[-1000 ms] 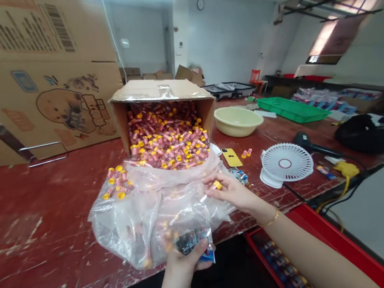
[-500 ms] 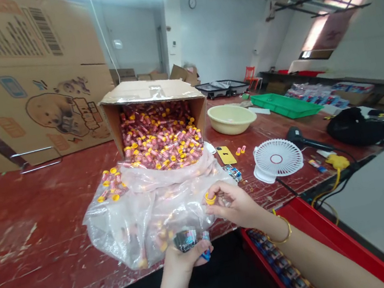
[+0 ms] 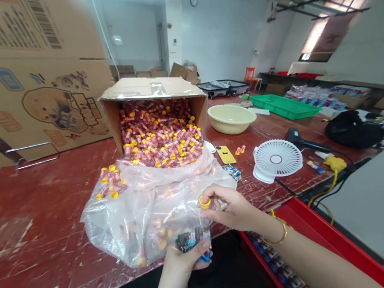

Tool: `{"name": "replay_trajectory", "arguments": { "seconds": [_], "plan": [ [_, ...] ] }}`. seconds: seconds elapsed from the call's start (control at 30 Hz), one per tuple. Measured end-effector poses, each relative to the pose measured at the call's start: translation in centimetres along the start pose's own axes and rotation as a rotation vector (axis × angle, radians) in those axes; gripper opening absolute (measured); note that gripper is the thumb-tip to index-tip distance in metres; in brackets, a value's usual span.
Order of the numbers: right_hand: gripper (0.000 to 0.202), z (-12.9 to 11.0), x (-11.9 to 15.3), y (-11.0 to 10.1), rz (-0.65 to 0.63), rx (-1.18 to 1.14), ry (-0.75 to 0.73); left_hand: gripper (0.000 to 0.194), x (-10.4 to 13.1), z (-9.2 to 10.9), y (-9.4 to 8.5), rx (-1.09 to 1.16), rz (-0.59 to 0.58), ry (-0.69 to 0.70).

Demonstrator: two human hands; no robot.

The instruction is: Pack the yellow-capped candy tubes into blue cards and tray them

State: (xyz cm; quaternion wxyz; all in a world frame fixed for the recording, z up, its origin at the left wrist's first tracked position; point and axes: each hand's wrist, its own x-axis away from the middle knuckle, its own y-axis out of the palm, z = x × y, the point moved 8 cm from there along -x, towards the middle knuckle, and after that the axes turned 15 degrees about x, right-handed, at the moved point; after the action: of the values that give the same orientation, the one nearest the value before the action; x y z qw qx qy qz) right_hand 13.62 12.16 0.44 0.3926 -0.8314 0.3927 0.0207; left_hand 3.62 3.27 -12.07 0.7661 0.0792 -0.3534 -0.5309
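Observation:
My right hand [image 3: 229, 209] pinches a small yellow-capped tube [image 3: 205, 202] between thumb and fingers, its yellow end facing up and left; the fingers hide much of the rest. Lower and to the left, my left hand [image 3: 183, 266] is closed around a small printed packet [image 3: 187, 241] with dark and light blue artwork. A blue piece [image 3: 205, 256] shows by the left fingertips. Both hands hover over the near edge of a clear plastic bag [image 3: 145, 215]. Behind it, pink tubes with yellow caps [image 3: 162, 144] fill a cardboard box [image 3: 153, 86] lying on its side.
On the red table [image 3: 36, 224] stand a cream basin [image 3: 232, 118], a yellow phone [image 3: 225, 154], a white fan [image 3: 276, 159] and a green tray [image 3: 284, 105]. A large carton [image 3: 27, 83] rises at left. A red crate [image 3: 325, 234] with packed items sits beside my right forearm.
My right hand has shifted slightly left and down with the yellow-capped tube, closer to my left hand. The packet in my left hand shows a little more of its upper right side.

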Motion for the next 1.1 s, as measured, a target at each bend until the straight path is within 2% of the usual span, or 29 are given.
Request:
{"name": "replay_trajectory", "arguments": {
  "seconds": [0.23,0.33,0.43,0.57,0.7,0.8,0.87,0.93,0.97,1.1],
  "plan": [
    [0.020,-0.5,-0.4,0.6,-0.069,0.014,-0.027,0.035,-0.3,0.2,0.1,-0.025,-0.013,0.046],
    [0.024,1.0,-0.6,1.8,-0.111,-0.068,0.080,0.036,-0.4,0.3,-0.1,-0.011,-0.017,0.071],
    [0.028,2.7,-0.6,2.3,-0.078,-0.173,0.198,0.035,-0.6,0.3,-0.3,0.011,-0.023,0.093],
    [0.032,4.0,-0.5,3.2,-0.107,-0.302,0.271,0.034,-0.5,0.4,-0.3,0.031,-0.032,0.108],
    [0.037,5.1,0.7,5.0,-0.170,-0.500,0.392,0.037,-0.1,0.1,0.4,0.202,-0.046,0.034],
    [0.035,4.2,2.2,6.4,-0.217,-0.504,0.316,0.035,0.0,-0.1,1.0,0.330,-0.046,-0.027],
    [0.052,3.0,3.4,7.2,-0.231,-0.432,0.220,0.034,-0.2,-0.1,1.3,0.392,-0.037,-0.036],
    [0.076,2.2,4.5,7.5,-0.176,-0.353,0.182,0.033,-0.3,0.0,1.5,0.415,-0.024,-0.033],
    [0.079,2.0,4.8,7.5,-0.122,-0.308,0.186,0.032,-0.3,0.0,1.5,0.414,-0.021,-0.033],
    [0.063,2.0,5.4,6.9,0.059,-0.154,0.188,0.030,0.2,-0.1,1.7,0.345,-0.056,-0.032]
  ]
}}
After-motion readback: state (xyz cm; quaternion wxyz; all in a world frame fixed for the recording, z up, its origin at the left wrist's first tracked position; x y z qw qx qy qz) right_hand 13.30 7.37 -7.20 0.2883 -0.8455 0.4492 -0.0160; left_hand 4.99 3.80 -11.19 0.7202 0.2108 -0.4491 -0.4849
